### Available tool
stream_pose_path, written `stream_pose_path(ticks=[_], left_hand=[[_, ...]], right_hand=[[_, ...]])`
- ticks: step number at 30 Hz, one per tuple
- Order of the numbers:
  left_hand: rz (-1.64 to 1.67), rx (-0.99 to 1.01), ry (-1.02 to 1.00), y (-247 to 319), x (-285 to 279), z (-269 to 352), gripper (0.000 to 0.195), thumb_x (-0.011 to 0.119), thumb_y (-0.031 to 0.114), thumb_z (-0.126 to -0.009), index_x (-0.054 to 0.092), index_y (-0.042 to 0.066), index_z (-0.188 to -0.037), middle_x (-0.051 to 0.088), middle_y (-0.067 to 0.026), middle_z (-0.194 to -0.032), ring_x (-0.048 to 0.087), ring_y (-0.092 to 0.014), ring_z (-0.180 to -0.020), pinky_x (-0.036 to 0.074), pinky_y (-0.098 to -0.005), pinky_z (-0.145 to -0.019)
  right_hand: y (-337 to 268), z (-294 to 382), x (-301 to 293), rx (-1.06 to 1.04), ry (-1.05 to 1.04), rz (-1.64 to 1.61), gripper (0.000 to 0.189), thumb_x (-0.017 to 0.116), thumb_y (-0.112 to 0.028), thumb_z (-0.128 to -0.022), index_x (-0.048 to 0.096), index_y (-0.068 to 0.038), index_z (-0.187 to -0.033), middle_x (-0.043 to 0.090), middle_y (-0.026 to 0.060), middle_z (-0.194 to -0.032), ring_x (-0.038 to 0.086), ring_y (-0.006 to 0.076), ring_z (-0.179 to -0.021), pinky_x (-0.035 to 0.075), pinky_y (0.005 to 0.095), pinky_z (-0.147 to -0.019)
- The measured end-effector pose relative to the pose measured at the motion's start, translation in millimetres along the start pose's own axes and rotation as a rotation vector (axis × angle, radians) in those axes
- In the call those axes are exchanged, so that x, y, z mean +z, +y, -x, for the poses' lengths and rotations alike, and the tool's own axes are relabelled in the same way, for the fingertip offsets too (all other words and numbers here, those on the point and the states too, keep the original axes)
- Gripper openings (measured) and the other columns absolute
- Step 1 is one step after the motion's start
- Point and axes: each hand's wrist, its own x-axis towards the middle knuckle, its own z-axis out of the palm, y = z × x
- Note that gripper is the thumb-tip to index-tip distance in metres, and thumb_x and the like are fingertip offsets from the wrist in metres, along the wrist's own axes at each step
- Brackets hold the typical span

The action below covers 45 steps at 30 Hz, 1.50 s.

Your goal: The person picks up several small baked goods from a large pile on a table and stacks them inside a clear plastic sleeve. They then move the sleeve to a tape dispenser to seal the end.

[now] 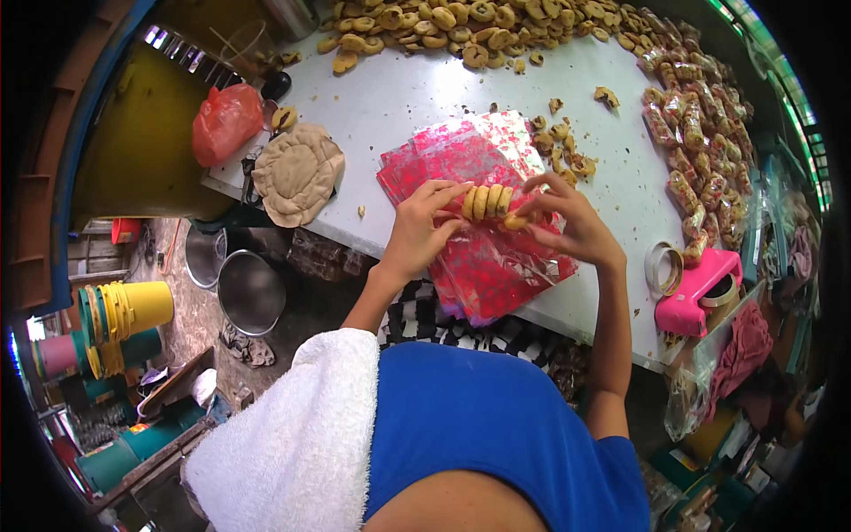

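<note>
A short row of round baked pastries (487, 202), standing on edge face to face, lies on a stack of red-printed clear plastic wrappers (465, 149). My left hand (425, 226) is at the row's left end, thumb and fingers apart around it; whether it pinches the film there I cannot tell. At the right end, my right hand (568, 223) holds one more pastry (515, 221) in its fingertips, just below the row and tilted. The wrapper under the row is crinkled near my right hand.
Loose pastries (442, 18) are heaped along the table's (379, 100) far side. Broken pieces (562, 146) lie beyond the wrappers. Wrapped packs (691, 126) pile up at right, above tape rolls (663, 269) and a pink tape dispenser (698, 292). A beige cloth pad (298, 174) sits at left.
</note>
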Motion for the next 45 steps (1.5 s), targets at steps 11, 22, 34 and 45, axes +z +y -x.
stream_pose_path(ticks=[11, 22, 34, 45], left_hand=[[-0.017, 0.078, 0.025, -5, 0, 13, 0.055, 0.062, -0.013, -0.079, 0.054, 0.004, -0.131, 0.059, -0.0158, -0.125, 0.062, -0.022, -0.111, 0.055, -0.0315, -0.092], [0.023, 0.017, 0.23, 0, 14, 36, 0.037, 0.065, -0.011, -0.079, 0.054, 0.002, -0.112, 0.05, -0.0134, -0.122, 0.063, -0.026, -0.105, 0.057, -0.0324, -0.084], [-0.343, 0.149, -0.03, -3, 2, 33, 0.028, 0.069, -0.002, -0.077, 0.059, 0.002, -0.102, 0.054, -0.012, -0.107, 0.063, -0.028, -0.088, 0.054, -0.0356, -0.073], [-0.485, 0.263, -0.131, 16, -9, 42, 0.019, 0.071, 0.007, -0.077, 0.067, 0.009, -0.095, 0.058, -0.0077, -0.09, 0.064, -0.027, -0.076, 0.052, -0.0341, -0.063]], right_hand=[[-5, -37, 6, -0.012, -0.289, -0.138, 0.073, 0.075, -0.006, -0.068, 0.047, -0.011, -0.134, 0.055, 0.0083, -0.118, 0.054, 0.0214, -0.105, 0.05, 0.0306, -0.083], [-26, -38, 26, -0.195, -0.196, 0.072, 0.068, 0.07, -0.004, -0.066, 0.043, -0.005, -0.128, 0.052, 0.0134, -0.116, 0.06, 0.0368, -0.1, 0.052, 0.0405, -0.084], [-42, -38, 33, -0.152, -0.28, 0.325, 0.073, 0.069, -0.012, -0.074, 0.037, -0.006, -0.139, 0.046, 0.016, -0.122, 0.059, 0.0331, -0.101, 0.05, 0.0431, -0.082], [-1, -36, 31, -0.174, -0.171, 0.044, 0.084, 0.067, -0.009, -0.068, 0.034, -0.013, -0.145, 0.044, 0.0154, -0.13, 0.045, 0.0326, -0.124, 0.031, 0.0477, -0.106]])
